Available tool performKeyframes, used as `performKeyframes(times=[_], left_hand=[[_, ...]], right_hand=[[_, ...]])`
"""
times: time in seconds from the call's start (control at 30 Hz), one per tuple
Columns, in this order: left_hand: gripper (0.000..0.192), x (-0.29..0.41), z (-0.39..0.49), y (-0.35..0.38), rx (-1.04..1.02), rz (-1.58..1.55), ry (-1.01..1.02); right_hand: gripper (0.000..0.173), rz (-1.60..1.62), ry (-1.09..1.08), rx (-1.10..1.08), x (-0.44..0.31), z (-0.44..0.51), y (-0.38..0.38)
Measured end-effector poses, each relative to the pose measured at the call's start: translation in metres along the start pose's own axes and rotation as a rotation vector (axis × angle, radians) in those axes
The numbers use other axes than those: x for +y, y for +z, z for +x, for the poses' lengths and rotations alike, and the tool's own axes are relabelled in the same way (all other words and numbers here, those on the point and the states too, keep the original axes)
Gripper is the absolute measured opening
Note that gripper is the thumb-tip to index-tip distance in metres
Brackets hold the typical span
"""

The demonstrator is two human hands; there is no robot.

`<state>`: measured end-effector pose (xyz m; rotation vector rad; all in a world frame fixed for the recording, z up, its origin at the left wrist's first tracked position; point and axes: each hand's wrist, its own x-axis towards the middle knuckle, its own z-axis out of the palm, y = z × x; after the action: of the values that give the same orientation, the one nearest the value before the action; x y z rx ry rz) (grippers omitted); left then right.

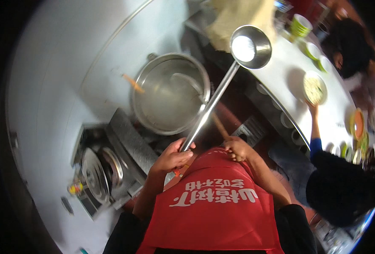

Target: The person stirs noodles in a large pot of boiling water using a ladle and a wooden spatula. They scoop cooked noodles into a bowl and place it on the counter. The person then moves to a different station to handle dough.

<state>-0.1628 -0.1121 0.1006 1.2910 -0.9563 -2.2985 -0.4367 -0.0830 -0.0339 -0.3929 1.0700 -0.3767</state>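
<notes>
My left hand (174,155) grips the end of the long metal handle of a deep steel ladle (251,47), whose cup hangs up and to the right and holds something bright white, or a glare; I cannot tell which. My right hand (238,149) is closed around a wooden handle (220,125) that runs toward the rim of a large steel pot (171,127). A curved tool lies inside the pot, in cloudy liquid with steam over it. Whether it is the far end of the wooden handle cannot be told. Another wooden handle (133,83) leans over the pot's left rim.
On the right, a white counter (282,73) bears green and white bowls (313,50) and an orange container (358,124). A co-worker's hand (313,106) touches a filled bowl (314,88) there. Round metal lids (95,176) stand at lower left, beside a grey ledge (130,143).
</notes>
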Motion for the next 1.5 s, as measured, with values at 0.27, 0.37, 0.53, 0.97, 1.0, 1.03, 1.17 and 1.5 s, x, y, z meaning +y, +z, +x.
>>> performKeyframes(times=[0.27, 0.37, 0.53, 0.97, 1.0, 1.03, 1.17, 1.5], left_hand=[[0.021, -0.095, -0.102, -0.077, 0.573, -0.263, 0.243], [0.02, -0.113, -0.115, -0.093, 0.717, -0.39, 0.273], [0.02, -0.134, -0.137, -0.121, 0.787, -0.584, 0.365], [0.022, -0.138, -0.139, -0.143, 0.843, -0.624, 0.334], [0.022, -0.136, -0.135, -0.14, 0.858, -0.605, 0.328], [0.022, -0.135, -0.132, -0.135, 0.876, -0.589, 0.32], [0.022, -0.133, -0.117, -0.116, 0.88, -0.601, 0.308], [0.021, -0.142, -0.09, -0.079, 0.921, -0.651, 0.318]], right_hand=[[0.014, -0.447, -0.203, 0.222, -0.078, 0.083, 0.022], [0.012, -0.389, -0.114, 0.137, -0.082, 0.151, 0.017], [0.022, -0.184, 0.036, 0.085, -0.064, 0.208, 0.068], [0.007, 0.664, 0.532, -0.404, -0.081, 0.167, 0.051], [0.008, 0.467, 0.483, -0.337, -0.096, 0.155, 0.04], [0.009, 0.269, 0.436, -0.272, -0.114, 0.145, 0.03], [0.017, -0.518, 0.203, 0.051, -0.182, 0.112, 0.012], [0.018, -0.731, 0.45, 0.112, -0.191, 0.116, 0.02]])
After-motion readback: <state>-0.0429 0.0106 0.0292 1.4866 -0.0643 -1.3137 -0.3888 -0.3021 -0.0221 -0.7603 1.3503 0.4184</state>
